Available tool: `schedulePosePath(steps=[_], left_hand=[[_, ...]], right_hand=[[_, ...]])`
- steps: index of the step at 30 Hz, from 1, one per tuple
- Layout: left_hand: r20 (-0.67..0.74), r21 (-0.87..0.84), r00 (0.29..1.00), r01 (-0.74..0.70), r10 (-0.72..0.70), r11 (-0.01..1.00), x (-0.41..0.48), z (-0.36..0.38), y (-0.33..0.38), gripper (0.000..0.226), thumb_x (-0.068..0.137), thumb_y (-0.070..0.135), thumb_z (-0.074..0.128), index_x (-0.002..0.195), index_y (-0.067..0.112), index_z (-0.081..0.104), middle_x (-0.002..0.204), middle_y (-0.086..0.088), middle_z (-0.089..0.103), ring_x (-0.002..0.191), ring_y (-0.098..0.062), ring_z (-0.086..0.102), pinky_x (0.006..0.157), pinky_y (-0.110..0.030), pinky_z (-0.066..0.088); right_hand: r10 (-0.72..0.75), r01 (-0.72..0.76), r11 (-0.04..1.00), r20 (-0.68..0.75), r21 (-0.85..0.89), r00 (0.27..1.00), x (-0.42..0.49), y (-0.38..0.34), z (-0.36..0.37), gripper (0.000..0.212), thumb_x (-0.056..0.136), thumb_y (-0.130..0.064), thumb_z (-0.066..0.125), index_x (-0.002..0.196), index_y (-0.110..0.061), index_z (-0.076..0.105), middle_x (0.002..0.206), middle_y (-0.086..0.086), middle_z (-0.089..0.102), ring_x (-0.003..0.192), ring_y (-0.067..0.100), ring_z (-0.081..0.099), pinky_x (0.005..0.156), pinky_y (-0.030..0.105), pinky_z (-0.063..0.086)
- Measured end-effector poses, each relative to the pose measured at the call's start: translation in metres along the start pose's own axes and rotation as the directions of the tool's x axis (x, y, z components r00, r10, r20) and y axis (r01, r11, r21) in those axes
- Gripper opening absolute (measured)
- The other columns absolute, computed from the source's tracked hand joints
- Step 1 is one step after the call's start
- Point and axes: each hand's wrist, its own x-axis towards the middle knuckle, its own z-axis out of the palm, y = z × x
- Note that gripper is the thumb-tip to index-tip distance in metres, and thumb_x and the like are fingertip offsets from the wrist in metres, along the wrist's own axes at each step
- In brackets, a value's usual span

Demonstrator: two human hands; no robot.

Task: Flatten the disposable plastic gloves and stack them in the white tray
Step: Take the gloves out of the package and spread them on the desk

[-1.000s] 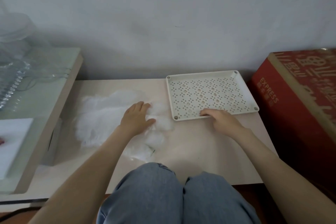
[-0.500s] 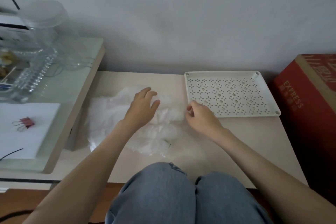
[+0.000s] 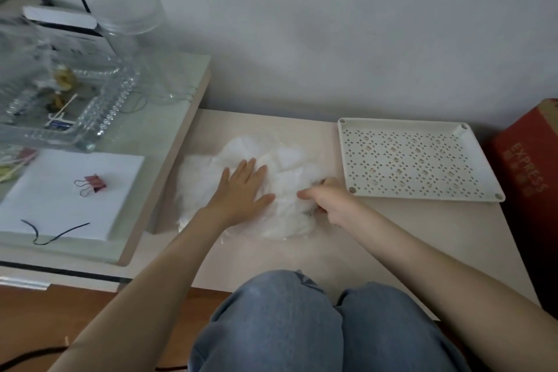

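The crumpled gloves [image 3: 283,169] lie heaped on the worktop [image 3: 392,235], just left of the white tray [image 3: 422,195], which holds nothing yet. Your right hand [image 3: 329,199], the one nearer the tray, has its fingers curled, pinching plastic at the heap's right edge. Your left hand [image 3: 241,187] presses flat, fingers spread, on the heap's middle.

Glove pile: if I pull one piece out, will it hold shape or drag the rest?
Probably floppy: the glove pile lies crumpled, thin translucent film. Likely very light and clingy, so the right hand pinching its edge could drag neighbours; the left hand pressing flat on top should hold them. It may slide on the smooth table.
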Motion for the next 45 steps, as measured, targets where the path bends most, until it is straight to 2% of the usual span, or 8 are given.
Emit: schedulePosePath(steps=[8, 12, 17, 26, 30, 35, 41, 45], left_hand=[[0.001, -0.071, 1.0, -0.003, 0.003, 0.997, 0.006, 0.002, 0.013, 0.069, 0.098, 0.055, 0.022, 0.152, 0.024, -0.008, 0.159, -0.002, -0.017, 0.145, -0.017, -0.019, 0.117, -0.045, -0.012], [-0.049, -0.073, 0.999, 0.008, -0.011, 0.997, 0.008, 0.002, 0.016, 0.071, 0.098, 0.056, 0.021, 0.152, 0.021, -0.009, 0.159, -0.002, -0.018, 0.145, -0.019, -0.018, 0.117, -0.046, -0.012], [-0.088, -0.093, 0.996, -0.039, 0.03, 0.995, 0.01, -0.007, 0.028, 0.07, 0.098, 0.056, 0.023, 0.153, 0.023, -0.007, 0.159, 0.0, -0.017, 0.145, -0.016, -0.018, 0.117, -0.045, -0.011], [-0.089, 0.011, 0.995, -0.037, 0.037, 0.999, 0.001, -0.012, 0.039, 0.075, 0.096, 0.06, 0.024, 0.153, 0.021, -0.003, 0.16, -0.001, -0.012, 0.146, -0.017, -0.014, 0.115, -0.048, -0.013], [-0.222, -0.044, 0.973, -0.072, 0.06, 0.996, -0.012, -0.017, 0.027, 0.072, 0.091, 0.058, 0.045, 0.147, 0.016, 0.026, 0.155, -0.005, 0.023, 0.141, -0.024, 0.021, 0.114, -0.043, 0.011], [-0.19, 0.092, 0.974, -0.105, 0.121, 0.99, -0.022, -0.021, 0.016, 0.047, 0.087, 0.051, 0.057, 0.125, 0.024, 0.051, 0.13, 0.002, 0.045, 0.121, -0.021, 0.04, 0.099, -0.038, 0.024], [-0.206, 0.119, 0.972, -0.091, 0.114, 0.989, -0.024, -0.015, 0.011, 0.017, 0.094, 0.015, 0.045, 0.102, 0.016, 0.059, 0.108, -0.002, 0.059, 0.096, -0.021, 0.052, 0.078, -0.028, 0.034], [-0.271, 0.027, 0.96, -0.067, 0.072, 0.997, -0.025, -0.019, 0.012, 0.022, 0.097, 0.027, 0.047, 0.112, 0.015, 0.057, 0.114, -0.001, 0.058, 0.104, -0.023, 0.053, 0.085, -0.03, 0.037]], right_hand=[[-0.369, 0.33, 0.818, 0.009, -0.472, 0.929, 0.021, -0.02, -0.007, 0.024, 0.086, -0.021, 0.063, 0.107, -0.013, 0.053, 0.092, -0.002, 0.056, 0.091, 0.022, 0.057, 0.074, 0.031, 0.046], [-0.632, 0.454, 0.595, -0.037, -0.663, 0.774, 0.017, -0.017, -0.04, 0.043, 0.094, -0.027, 0.053, 0.132, -0.007, 0.046, 0.123, 0.01, 0.054, 0.111, 0.024, 0.048, 0.089, 0.033, 0.039], [-0.292, 0.116, 0.409, -0.01, -0.905, 0.956, 0.026, 0.014, -0.087, 0.064, 0.098, -0.053, 0.028, 0.153, -0.026, 0.011, 0.162, 0.007, 0.001, 0.148, 0.03, -0.001, 0.117, 0.055, 0.008], [-0.048, -0.009, 0.553, -0.042, -0.833, 0.998, 0.0, 0.025, -0.057, 0.071, 0.095, -0.064, 0.021, 0.153, -0.033, -0.004, 0.16, 0.006, -0.017, 0.145, 0.036, -0.017, 0.111, 0.066, 0.0], [-0.051, 0.007, 0.611, -0.031, -0.792, 0.998, -0.005, 0.018, -0.054, 0.071, 0.096, -0.056, 0.027, 0.153, -0.027, -0.005, 0.161, 0.008, -0.012, 0.146, 0.038, -0.01, 0.115, 0.061, 0.007], [-0.357, 0.228, 0.542, 0.024, -0.809, 0.934, -0.024, -0.018, -0.039, 0.06, 0.094, -0.031, 0.044, 0.146, -0.007, 0.024, 0.147, 0.016, 0.032, 0.131, 0.034, 0.035, 0.101, 0.042, 0.036], [-0.331, 0.382, 0.533, 0.23, -0.755, 0.915, -0.031, -0.033, -0.014, 0.04, 0.091, -0.027, 0.055, 0.121, -0.002, 0.058, 0.125, 0.014, 0.057, 0.112, 0.027, 0.054, 0.094, 0.036, 0.045], [-0.325, 0.417, 0.57, 0.272, -0.708, 0.906, -0.027, -0.028, -0.011, 0.043, 0.089, -0.033, 0.062, 0.126, -0.013, 0.054, 0.121, 0.005, 0.053, 0.109, 0.018, 0.051, 0.082, 0.027, 0.039]])
